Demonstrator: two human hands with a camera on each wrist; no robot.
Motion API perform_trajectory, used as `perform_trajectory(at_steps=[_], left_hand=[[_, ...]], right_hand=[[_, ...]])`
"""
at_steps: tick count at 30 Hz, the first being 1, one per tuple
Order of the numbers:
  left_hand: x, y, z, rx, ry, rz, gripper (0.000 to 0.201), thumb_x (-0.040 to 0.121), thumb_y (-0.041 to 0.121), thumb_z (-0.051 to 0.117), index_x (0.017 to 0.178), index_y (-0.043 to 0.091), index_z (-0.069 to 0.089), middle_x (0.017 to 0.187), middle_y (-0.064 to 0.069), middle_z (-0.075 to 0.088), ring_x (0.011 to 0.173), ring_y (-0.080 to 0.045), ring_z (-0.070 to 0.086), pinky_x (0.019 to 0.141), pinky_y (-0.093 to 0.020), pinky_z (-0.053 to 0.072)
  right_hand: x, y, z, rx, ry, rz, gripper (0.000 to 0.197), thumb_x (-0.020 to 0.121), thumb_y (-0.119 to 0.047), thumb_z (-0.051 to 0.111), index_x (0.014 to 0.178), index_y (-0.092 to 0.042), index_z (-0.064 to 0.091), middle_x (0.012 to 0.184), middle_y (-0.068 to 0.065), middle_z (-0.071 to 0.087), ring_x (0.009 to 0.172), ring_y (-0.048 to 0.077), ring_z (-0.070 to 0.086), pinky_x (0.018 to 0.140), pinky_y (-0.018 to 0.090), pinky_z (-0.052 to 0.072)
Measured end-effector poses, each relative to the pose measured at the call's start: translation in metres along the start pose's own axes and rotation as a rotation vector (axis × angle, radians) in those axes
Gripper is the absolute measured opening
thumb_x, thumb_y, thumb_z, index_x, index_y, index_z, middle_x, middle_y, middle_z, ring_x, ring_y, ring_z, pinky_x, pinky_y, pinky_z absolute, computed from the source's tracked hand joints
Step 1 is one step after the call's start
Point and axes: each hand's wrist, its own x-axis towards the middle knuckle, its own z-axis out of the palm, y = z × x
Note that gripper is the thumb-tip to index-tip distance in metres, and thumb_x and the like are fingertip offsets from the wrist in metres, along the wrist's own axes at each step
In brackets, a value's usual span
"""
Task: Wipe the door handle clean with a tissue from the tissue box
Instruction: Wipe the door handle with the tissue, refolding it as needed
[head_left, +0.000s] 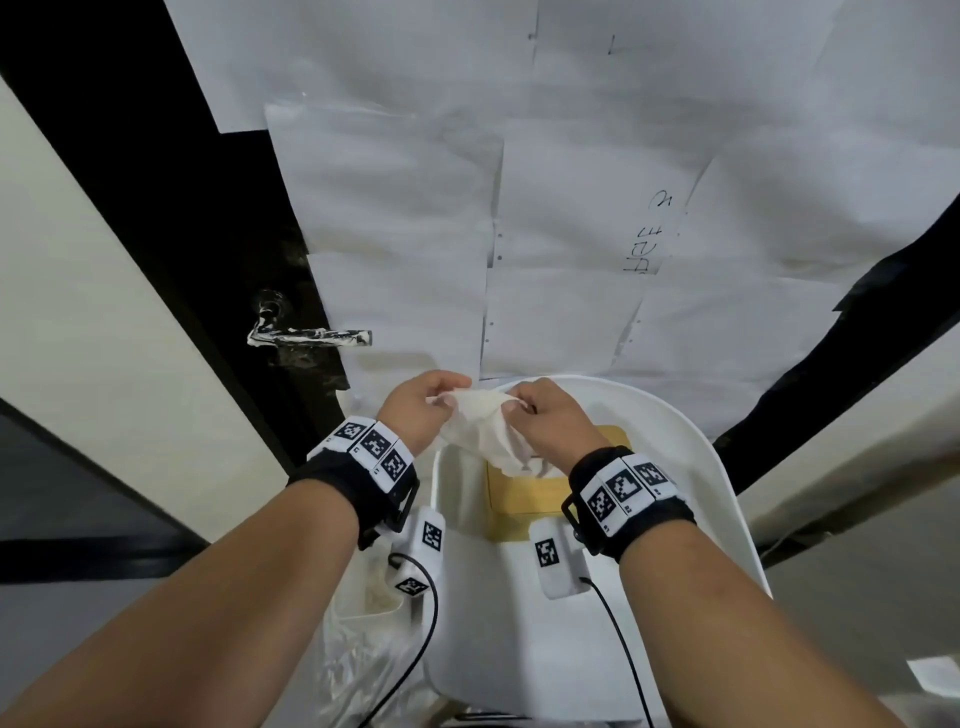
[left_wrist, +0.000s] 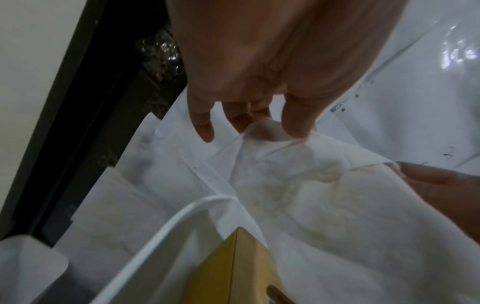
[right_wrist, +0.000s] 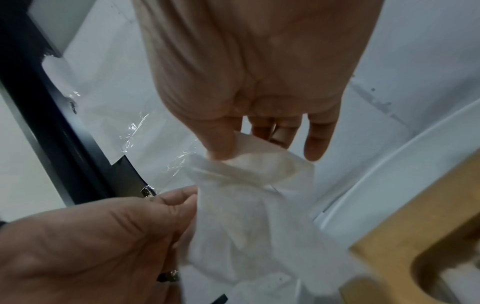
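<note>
Paper-covered door (head_left: 597, 182), smeared handle (head_left: 311, 335) (head view only), both hands' (head_left: 423, 408) (head_left: 550, 421) grip pinched on tissue (head_left: 485, 421).

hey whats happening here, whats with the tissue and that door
A person holds a white tissue between both hands, the left hand and right hand each pinching an edge above a yellow tissue box that sits on a white chair. The door handle up to the left is smeared with white residue and nothing touches it, so the wiping has not started.
</note>
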Motion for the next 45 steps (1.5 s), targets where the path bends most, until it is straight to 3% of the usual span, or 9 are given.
perform_trajectory(at_steps=[4,7,11,15,21,27,32,36,45], left_hand=[[0.002,0.001,-0.024,0.092,-0.074,0.051,0.008,0.09,0.016,0.063,0.092,0.014,0.071,0.08,0.009,0.065,0.072,0.0,0.055,0.062,0.0,0.037],[0.004,-0.01,-0.048,0.151,-0.035,0.038,0.009,0.088,0.023,0.066,0.081,0.019,0.069,0.072,0.009,0.064,0.065,-0.004,0.055,0.064,-0.016,0.041],[0.009,-0.032,-0.09,0.235,0.006,0.017,0.017,0.085,0.025,0.068,0.069,0.032,0.066,0.071,0.006,0.067,0.067,-0.013,0.059,0.066,-0.023,0.045],[0.006,-0.043,-0.126,0.234,0.035,0.017,0.009,0.085,0.019,0.069,0.077,0.024,0.071,0.072,0.003,0.067,0.059,-0.012,0.057,0.054,-0.019,0.044],[0.01,-0.056,-0.16,0.092,0.052,-0.023,0.005,0.08,0.015,0.073,0.076,0.018,0.072,0.07,-0.006,0.072,0.069,-0.023,0.072,0.077,-0.04,0.06],[0.01,-0.055,-0.175,0.016,0.074,-0.009,0.011,0.077,0.013,0.077,0.08,0.021,0.071,0.081,-0.002,0.072,0.081,-0.02,0.071,0.083,-0.04,0.058],[0.007,-0.047,-0.184,0.091,0.241,0.013,0.02,0.083,0.018,0.07,0.103,0.016,0.07,0.092,0.0,0.07,0.084,-0.014,0.066,0.083,-0.027,0.053],[0.012,-0.04,-0.196,0.135,0.416,0.009,0.022,0.085,0.019,0.067,0.107,0.016,0.068,0.097,0.0,0.067,0.086,-0.014,0.063,0.078,-0.021,0.044],[0.018,-0.04,-0.216,0.019,0.833,-0.067,0.039,0.082,0.012,0.067,0.116,0.009,0.05,0.118,-0.014,0.051,0.094,-0.027,0.059,0.078,-0.032,0.048]], right_hand=[[0.012,-0.018,0.011,-0.078,0.118,-0.055,0.017,0.09,-0.018,0.053,0.087,-0.012,0.069,0.073,-0.005,0.049,0.076,0.019,0.055,0.064,0.026,0.044],[0.021,-0.03,0.03,-0.193,0.158,-0.003,0.016,0.089,-0.026,0.057,0.096,-0.02,0.07,0.097,0.002,0.044,0.088,0.018,0.052,0.08,0.025,0.04],[0.026,-0.055,0.074,-0.207,0.099,0.048,0.017,0.086,-0.027,0.06,0.098,-0.026,0.072,0.094,0.0,0.054,0.09,0.018,0.058,0.077,0.025,0.042],[0.029,-0.08,0.113,-0.132,0.082,0.055,0.019,0.084,-0.021,0.06,0.097,-0.024,0.073,0.074,-0.002,0.064,0.073,0.015,0.059,0.067,0.022,0.042],[0.039,-0.112,0.142,-0.147,0.224,0.014,0.017,0.084,-0.018,0.059,0.097,-0.013,0.068,0.094,0.009,0.065,0.081,0.021,0.059,0.071,0.021,0.039],[0.041,-0.13,0.141,-0.125,0.36,0.01,0.011,0.081,-0.008,0.056,0.092,-0.006,0.058,0.103,0.012,0.051,0.087,0.028,0.054,0.072,0.021,0.033],[0.042,-0.143,0.129,-0.107,0.391,-0.053,0.033,0.08,-0.004,0.047,0.109,-0.018,0.051,0.105,0.006,0.058,0.09,0.025,0.057,0.076,0.033,0.047],[0.053,-0.151,0.12,-0.216,0.424,-0.147,0.03,0.078,-0.001,0.047,0.101,-0.016,0.06,0.102,0.006,0.056,0.085,0.025,0.057,0.073,0.031,0.046],[0.071,-0.149,0.123,-0.219,0.434,-0.327,0.03,0.078,0.005,0.051,0.099,-0.009,0.067,0.098,0.012,0.051,0.073,0.023,0.053,0.068,0.023,0.039]])
